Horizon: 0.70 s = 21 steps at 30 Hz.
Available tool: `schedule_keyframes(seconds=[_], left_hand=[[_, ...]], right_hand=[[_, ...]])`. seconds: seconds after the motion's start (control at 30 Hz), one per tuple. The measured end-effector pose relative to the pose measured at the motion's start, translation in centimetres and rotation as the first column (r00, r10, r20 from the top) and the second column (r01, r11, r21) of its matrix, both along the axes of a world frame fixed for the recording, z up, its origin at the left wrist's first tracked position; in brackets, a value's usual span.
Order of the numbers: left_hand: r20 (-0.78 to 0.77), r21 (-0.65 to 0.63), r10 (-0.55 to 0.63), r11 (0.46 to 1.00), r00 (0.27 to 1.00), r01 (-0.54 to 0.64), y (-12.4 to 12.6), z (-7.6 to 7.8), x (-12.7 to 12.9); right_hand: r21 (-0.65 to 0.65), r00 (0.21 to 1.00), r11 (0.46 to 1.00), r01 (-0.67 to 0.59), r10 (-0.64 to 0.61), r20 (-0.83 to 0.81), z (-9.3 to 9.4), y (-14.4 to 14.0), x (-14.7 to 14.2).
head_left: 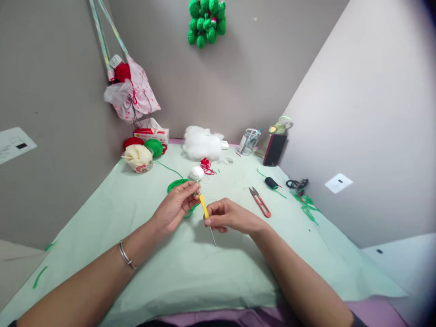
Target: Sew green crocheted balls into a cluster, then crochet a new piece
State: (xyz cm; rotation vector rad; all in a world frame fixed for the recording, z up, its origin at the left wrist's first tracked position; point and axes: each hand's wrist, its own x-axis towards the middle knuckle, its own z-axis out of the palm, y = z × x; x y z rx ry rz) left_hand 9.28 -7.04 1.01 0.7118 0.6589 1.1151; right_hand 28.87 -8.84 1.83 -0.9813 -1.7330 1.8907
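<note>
Gripping the yellow-handled hook [204, 206] with my right fingers [213, 221]; left fingers [190, 188] are pinching at its far end. If I'm tugging, coiled green yarn [175, 184] could be snarling.

Soft, fairly bright light fills the scene, its source out of view. Beyond the right edge of the table [102, 218], the right wall [347, 104] looks palest; the left wall [54, 77] is dimmer. Faint shadow lies beneath the right hand [226, 215]. Dark, blurred vignetting curves around the frame's right corners.
</note>
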Motion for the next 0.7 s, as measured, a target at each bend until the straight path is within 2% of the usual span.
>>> schedule_keyframes(seconds=[0.1, 0.2, 0.3, 0.37, 0.43, 0.5, 0.6, 0.7], left_hand=[[-0.022, 0.004, 0.042, 0.999, 0.999, -0.042, 0.2, -0.3, 0.0], [-0.082, 0.03, 0.038, 0.999, 0.996, -0.036, 0.1, -0.4, -0.1], [-0.186, 0.063, 0.009, 0.998, 0.982, 0.003, -0.3, -0.4, 0.1], [-0.246, 0.079, -0.008, 0.996, 0.969, 0.029, -0.6, -0.4, 0.3], [-0.275, 0.097, -0.021, 0.994, 0.961, 0.049, -0.7, -0.4, 0.4], [-0.273, 0.107, -0.01, 0.993, 0.962, 0.041, -0.7, -0.3, 0.5], [-0.219, 0.087, 0.027, 0.996, 0.975, -0.008, -0.4, -0.1, 0.2], [-0.137, 0.066, 0.054, 0.997, 0.989, -0.045, 0.0, 0.1, -0.1]], right_hand=[[-0.071, 0.976, 0.991, 0.113, -0.124, -0.179, -0.8, -0.2, -0.1], [-0.054, 0.898, 0.952, 0.302, -0.303, -0.32, -0.4, -0.3, 0.4], [-0.025, 0.82, 0.894, 0.448, -0.422, -0.387, 0.2, -0.3, 0.8], [-0.007, 0.799, 0.874, 0.485, -0.447, -0.403, 0.3, -0.3, 0.9], [0.017, 0.802, 0.873, 0.487, -0.44, -0.404, 0.2, -0.4, 1.0], [0.045, 0.838, 0.896, 0.443, -0.395, -0.377, 0.0, -0.5, 1.0], [0.039, 0.907, 0.947, 0.318, -0.292, -0.304, -0.1, -0.7, 1.1], [-0.003, 0.936, 0.97, 0.243, -0.236, -0.26, 0.1, -0.9, 1.1]])
